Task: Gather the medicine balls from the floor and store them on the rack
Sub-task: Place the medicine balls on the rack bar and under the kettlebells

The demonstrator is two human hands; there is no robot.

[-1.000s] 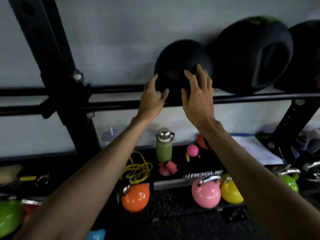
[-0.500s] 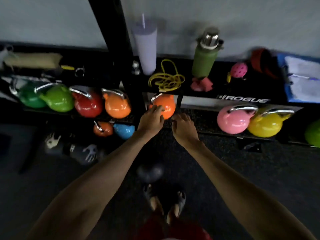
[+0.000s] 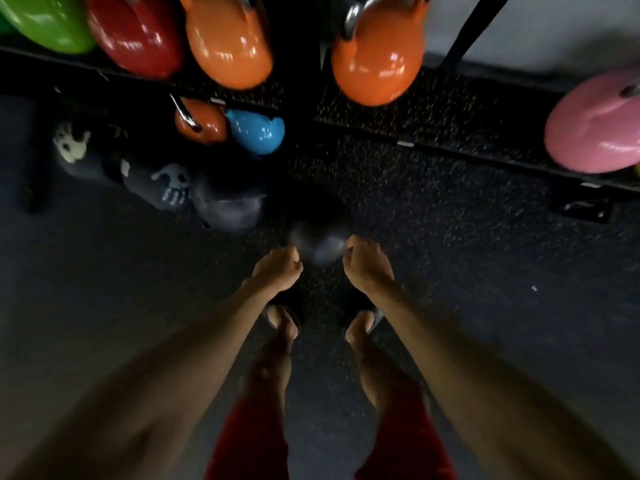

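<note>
A small dark medicine ball [image 3: 318, 241] lies blurred on the black rubber floor just in front of my feet. My left hand [image 3: 277, 269] is at its near left side and my right hand [image 3: 367, 262] at its near right side, both with fingers curled. Motion blur hides whether either hand touches or grips it. A second dark grey medicine ball [image 3: 230, 211] rests on the floor to the left, a little farther away. The rack's upper shelf with the stored balls is out of view.
Kettlebells line the rack's low shelf [image 3: 450, 116]: green [image 3: 48, 26], red [image 3: 135, 36], two orange [image 3: 228, 43] [image 3: 377, 64], pink [image 3: 595, 129]. A small orange [image 3: 199, 121] and a blue kettlebell [image 3: 258, 131] and skull-printed weights [image 3: 169, 185] sit on the floor at left.
My view dropped from the rack's upper shelf to the floor. Both hands left the ball on the shelf and came down beside a small dark ball at my feet.
</note>
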